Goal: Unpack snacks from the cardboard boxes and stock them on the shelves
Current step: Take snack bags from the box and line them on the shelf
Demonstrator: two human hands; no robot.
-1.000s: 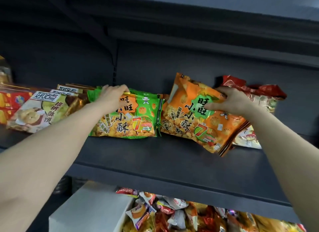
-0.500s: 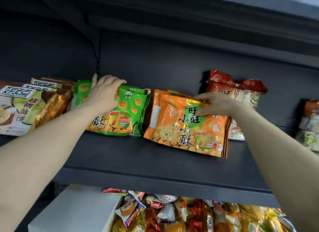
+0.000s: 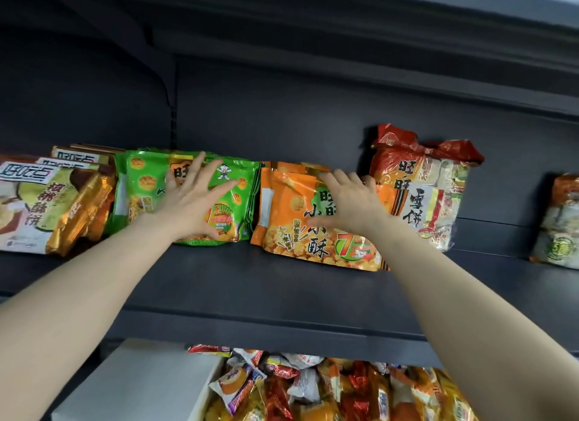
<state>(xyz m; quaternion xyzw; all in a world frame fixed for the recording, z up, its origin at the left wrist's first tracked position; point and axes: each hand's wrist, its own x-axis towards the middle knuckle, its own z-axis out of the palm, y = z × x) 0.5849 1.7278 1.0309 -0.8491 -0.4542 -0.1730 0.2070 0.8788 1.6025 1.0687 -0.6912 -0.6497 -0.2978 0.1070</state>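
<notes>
At centre frame, the green snack bag (image 3: 188, 198) is pressed by the left hand (image 3: 191, 201), fingers spread; the orange snack bag (image 3: 297, 223) is touched by the flat, extended right hand (image 3: 351, 201)

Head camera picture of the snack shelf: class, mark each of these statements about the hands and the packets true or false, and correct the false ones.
1. The left hand lies with spread fingers on the green packet. True.
2. The right hand is lifting the orange packet clear of the shelf. False: its fingers lie flat on the packet, which rests on the shelf.
3. The green packet stands to the left of the orange packet. True.
4. The red and white packet lies flat on its face. False: it stands upright against the back panel.
5. Loose wrapped snacks show below the shelf. True.
</notes>
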